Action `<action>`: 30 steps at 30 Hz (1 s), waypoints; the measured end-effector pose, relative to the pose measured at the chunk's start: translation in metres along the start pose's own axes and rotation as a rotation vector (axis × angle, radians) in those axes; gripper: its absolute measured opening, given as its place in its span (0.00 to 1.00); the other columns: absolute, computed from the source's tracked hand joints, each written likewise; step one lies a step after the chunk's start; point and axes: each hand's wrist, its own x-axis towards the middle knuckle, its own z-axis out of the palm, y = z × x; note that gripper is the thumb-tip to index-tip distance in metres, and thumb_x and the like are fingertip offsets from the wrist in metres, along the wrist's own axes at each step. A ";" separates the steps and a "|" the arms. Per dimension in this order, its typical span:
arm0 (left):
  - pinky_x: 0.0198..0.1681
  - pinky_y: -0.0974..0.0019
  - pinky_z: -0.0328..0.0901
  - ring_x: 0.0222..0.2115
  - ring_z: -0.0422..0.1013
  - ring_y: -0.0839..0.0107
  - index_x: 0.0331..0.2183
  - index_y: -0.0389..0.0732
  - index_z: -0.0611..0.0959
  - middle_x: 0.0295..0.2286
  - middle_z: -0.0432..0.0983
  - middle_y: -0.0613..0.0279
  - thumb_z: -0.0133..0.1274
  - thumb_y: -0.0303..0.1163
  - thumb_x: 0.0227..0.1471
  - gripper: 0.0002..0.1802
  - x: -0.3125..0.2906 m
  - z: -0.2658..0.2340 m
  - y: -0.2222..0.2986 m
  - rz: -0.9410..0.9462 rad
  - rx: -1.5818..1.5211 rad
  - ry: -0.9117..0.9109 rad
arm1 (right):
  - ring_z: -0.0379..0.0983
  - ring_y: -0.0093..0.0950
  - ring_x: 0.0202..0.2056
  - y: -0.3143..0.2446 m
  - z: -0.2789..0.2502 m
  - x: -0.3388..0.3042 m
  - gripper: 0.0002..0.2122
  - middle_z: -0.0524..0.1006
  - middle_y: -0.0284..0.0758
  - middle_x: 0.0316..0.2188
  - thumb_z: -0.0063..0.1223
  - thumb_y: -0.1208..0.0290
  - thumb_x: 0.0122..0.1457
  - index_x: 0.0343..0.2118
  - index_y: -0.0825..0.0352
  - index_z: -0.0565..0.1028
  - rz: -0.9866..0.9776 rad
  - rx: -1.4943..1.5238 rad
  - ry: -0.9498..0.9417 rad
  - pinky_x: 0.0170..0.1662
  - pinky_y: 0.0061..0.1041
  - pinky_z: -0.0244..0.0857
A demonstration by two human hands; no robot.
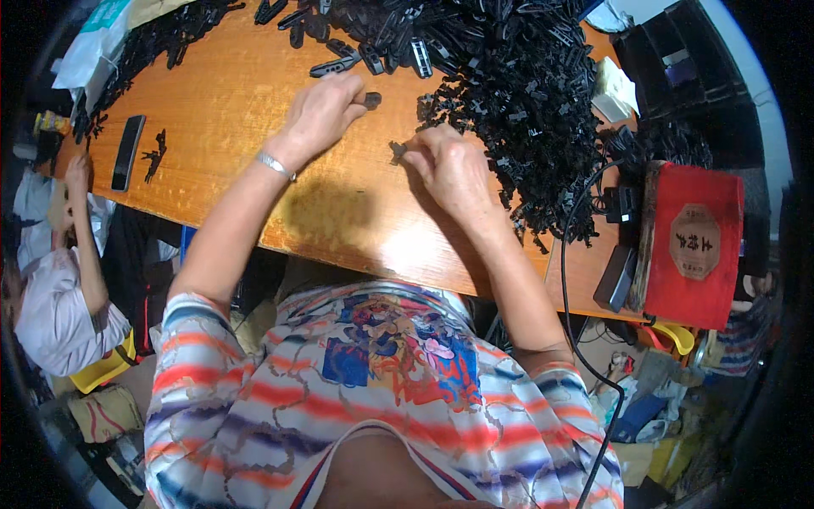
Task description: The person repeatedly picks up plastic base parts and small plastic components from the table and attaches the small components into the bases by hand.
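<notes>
My left hand (pixel 325 112), a bracelet on its wrist, is closed over the table. A small dark plastic piece (pixel 371 100) sticks out by its thumb and fingertips. Just beyond its knuckles lies a long black plastic clip part (pixel 335 66), at the edge of the far pile. My right hand (pixel 454 170) is closed too, pinching a small black plastic piece (pixel 397 151) between thumb and fingertips. Beside it spreads a heap of small black plastic pieces (pixel 534 127). The exact kind of either held piece is too small to make out.
Larger black clip parts (pixel 407 34) are piled at the back of the wooden table (pixel 212 127). A phone (pixel 128 153) lies at left. A red box (pixel 691 246) and a black cable (pixel 566 297) are at right. Another person (pixel 72 297) sits at far left.
</notes>
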 end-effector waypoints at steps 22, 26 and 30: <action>0.53 0.61 0.78 0.47 0.80 0.65 0.59 0.33 0.73 0.47 0.81 0.53 0.48 0.28 0.72 0.17 -0.067 0.001 0.053 -0.502 -1.885 0.073 | 0.81 0.37 0.33 -0.046 0.000 0.008 0.07 0.79 0.40 0.31 0.68 0.85 0.54 0.34 0.70 0.81 -0.162 0.502 0.332 0.36 0.30 0.75; 0.53 0.62 0.77 0.48 0.79 0.69 0.59 0.33 0.73 0.48 0.80 0.55 0.49 0.28 0.72 0.18 -0.066 -0.001 0.061 -0.473 -1.875 0.081 | 0.80 0.37 0.34 -0.040 0.003 0.005 0.08 0.79 0.40 0.31 0.68 0.86 0.53 0.33 0.70 0.80 -0.271 0.428 0.363 0.36 0.31 0.75; 0.53 0.64 0.77 0.48 0.79 0.70 0.60 0.33 0.73 0.49 0.80 0.55 0.49 0.28 0.72 0.19 -0.071 -0.001 0.059 -0.446 -1.839 0.075 | 0.81 0.38 0.34 -0.039 0.004 0.004 0.08 0.80 0.40 0.33 0.69 0.85 0.52 0.34 0.70 0.81 -0.246 0.438 0.300 0.37 0.32 0.75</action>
